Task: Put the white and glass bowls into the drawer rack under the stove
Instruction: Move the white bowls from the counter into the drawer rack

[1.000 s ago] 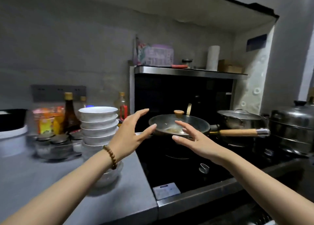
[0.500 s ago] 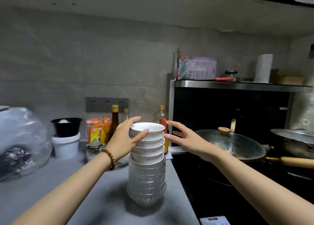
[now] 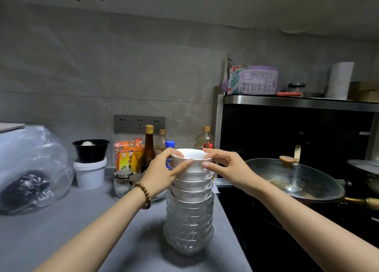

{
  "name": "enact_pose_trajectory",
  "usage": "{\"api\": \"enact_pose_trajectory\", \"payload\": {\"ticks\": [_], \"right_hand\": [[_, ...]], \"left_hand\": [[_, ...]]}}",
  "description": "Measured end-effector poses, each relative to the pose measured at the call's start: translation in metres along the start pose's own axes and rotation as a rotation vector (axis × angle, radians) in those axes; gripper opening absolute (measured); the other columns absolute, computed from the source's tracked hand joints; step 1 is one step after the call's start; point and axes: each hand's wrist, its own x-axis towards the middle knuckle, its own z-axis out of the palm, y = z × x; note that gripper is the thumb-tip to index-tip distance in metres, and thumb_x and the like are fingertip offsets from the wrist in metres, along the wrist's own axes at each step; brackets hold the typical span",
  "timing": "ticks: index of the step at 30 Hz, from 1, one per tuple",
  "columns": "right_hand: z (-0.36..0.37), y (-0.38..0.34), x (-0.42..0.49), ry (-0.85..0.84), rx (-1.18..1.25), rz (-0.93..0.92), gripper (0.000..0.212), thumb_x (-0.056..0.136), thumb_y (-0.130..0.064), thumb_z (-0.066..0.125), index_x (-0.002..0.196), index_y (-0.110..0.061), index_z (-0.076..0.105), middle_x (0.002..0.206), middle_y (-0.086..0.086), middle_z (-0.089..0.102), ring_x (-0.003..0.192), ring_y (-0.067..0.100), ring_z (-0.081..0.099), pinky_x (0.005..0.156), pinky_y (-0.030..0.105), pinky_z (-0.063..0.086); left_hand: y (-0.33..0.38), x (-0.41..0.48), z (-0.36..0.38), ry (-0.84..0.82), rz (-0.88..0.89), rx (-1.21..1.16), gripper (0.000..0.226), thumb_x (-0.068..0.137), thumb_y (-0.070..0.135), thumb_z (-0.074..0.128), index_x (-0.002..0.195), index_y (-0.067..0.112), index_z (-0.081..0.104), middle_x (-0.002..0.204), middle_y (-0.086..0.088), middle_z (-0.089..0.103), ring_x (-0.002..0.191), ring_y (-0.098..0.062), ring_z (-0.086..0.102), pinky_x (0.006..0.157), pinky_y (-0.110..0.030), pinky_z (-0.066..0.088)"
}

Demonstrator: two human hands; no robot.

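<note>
A tall stack of bowls stands on the grey counter (image 3: 82,230) beside the stove. Its upper part is several white bowls (image 3: 192,181); its lower part is several glass bowls (image 3: 189,228). My left hand (image 3: 164,173) grips the top white bowl from the left, thumb on its front and fingers over the rim. From the right, my right hand (image 3: 225,169) pinches the same rim. The drawer rack under the stove is out of view.
A wok (image 3: 293,179) with a glass lid sits on the black stove at right, with another pot (image 3: 365,169) beyond it. Bottles (image 3: 148,146), seasoning packets, glass jars (image 3: 123,181) and a white tub (image 3: 90,175) line the wall. A plastic bag (image 3: 30,169) lies at left.
My view swung left from the stove to the bowl stack. Both hands moved in from open in the air and closed on the top white bowl.
</note>
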Motion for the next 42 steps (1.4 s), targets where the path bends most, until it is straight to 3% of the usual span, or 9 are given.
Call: {"api": "enact_pose_trajectory", "payload": {"ticks": [6,11,17,22,25,32,34,38,42], "right_hand": [[0.0,-0.001,0.004,0.039,0.02,-0.033,0.004,0.079,-0.023,0.073,0.081,-0.027,0.073,0.13,0.0,0.06,0.111,0.002,0.06,0.091,0.015,0.048],[-0.01,-0.022,0.004,0.105,0.084,-0.096,0.008,0.076,-0.025,0.074,0.083,-0.029,0.074,0.128,-0.003,0.061,0.107,0.005,0.064,0.083,0.016,0.052],[-0.043,-0.046,-0.025,0.201,-0.084,-0.1,0.022,0.076,-0.034,0.07,0.097,-0.025,0.073,0.116,-0.011,0.067,0.112,-0.001,0.057,0.1,0.028,0.04],[-0.089,-0.057,-0.085,0.208,-0.081,-0.056,0.023,0.07,-0.038,0.068,0.082,-0.019,0.075,0.084,-0.008,0.074,0.083,-0.001,0.066,0.08,0.019,0.049],[-0.116,-0.053,-0.132,0.171,-0.066,0.007,0.016,0.073,-0.033,0.066,0.074,-0.019,0.073,0.067,-0.009,0.071,0.066,-0.004,0.061,0.064,0.009,0.046],[-0.164,-0.009,-0.256,0.315,0.066,0.267,0.028,0.079,-0.032,0.061,0.091,-0.01,0.074,0.081,-0.004,0.073,0.076,0.003,0.065,0.067,0.013,0.051],[-0.173,0.009,-0.288,0.377,0.103,0.357,0.03,0.078,-0.035,0.062,0.092,-0.012,0.074,0.082,-0.003,0.073,0.074,0.005,0.066,0.064,0.015,0.051],[-0.182,0.051,-0.345,0.474,0.156,0.525,0.039,0.068,-0.045,0.067,0.091,-0.015,0.076,0.084,0.001,0.075,0.076,0.008,0.068,0.064,0.019,0.054],[-0.179,0.098,-0.394,0.499,0.18,0.695,0.041,0.067,-0.05,0.067,0.093,-0.019,0.076,0.089,0.0,0.075,0.077,0.007,0.068,0.061,0.019,0.052]], "left_hand": [[0.005,0.002,0.005,0.073,0.064,-0.117,0.037,0.067,0.051,0.063,0.088,0.021,0.057,0.094,0.01,0.062,0.097,-0.012,0.057,0.073,-0.017,0.046],[0.022,0.008,0.007,0.137,0.156,-0.206,0.042,0.07,0.05,0.065,0.092,0.016,0.054,0.096,0.0,0.064,0.098,-0.016,0.061,0.079,-0.033,0.056],[0.057,0.0,0.033,0.12,0.208,-0.345,0.047,0.071,0.055,0.061,0.096,0.017,0.048,0.104,-0.008,0.06,0.104,-0.022,0.06,0.078,-0.039,0.058],[0.094,-0.018,0.088,-0.01,0.138,-0.479,0.047,0.065,0.06,0.061,0.089,0.021,0.05,0.079,-0.005,0.062,0.069,-0.012,0.06,0.056,-0.023,0.049],[0.111,-0.032,0.128,-0.148,0.079,-0.518,0.046,0.064,0.067,0.056,0.094,0.032,0.055,0.08,0.008,0.065,0.068,0.0,0.062,0.055,-0.014,0.046],[0.127,-0.085,0.238,-0.466,-0.113,-0.566,0.085,0.059,0.077,0.057,0.124,0.024,0.045,0.103,0.004,0.066,0.087,-0.001,0.066,0.078,-0.021,0.054],[0.126,-0.105,0.273,-0.538,-0.186,-0.562,0.082,0.061,0.07,0.065,0.124,0.022,0.044,0.107,0.0,0.066,0.091,-0.008,0.067,0.083,-0.027,0.055],[0.112,-0.145,0.337,-0.656,-0.267,-0.615,0.064,0.069,0.056,0.07,0.117,0.02,0.05,0.107,0.003,0.066,0.081,0.002,0.066,0.061,-0.01,0.05],[0.088,-0.183,0.389,-0.756,-0.45,-0.656,0.065,0.067,0.057,0.07,0.12,0.024,0.05,0.111,0.003,0.065,0.094,-0.01,0.067,0.076,-0.031,0.059]]}}
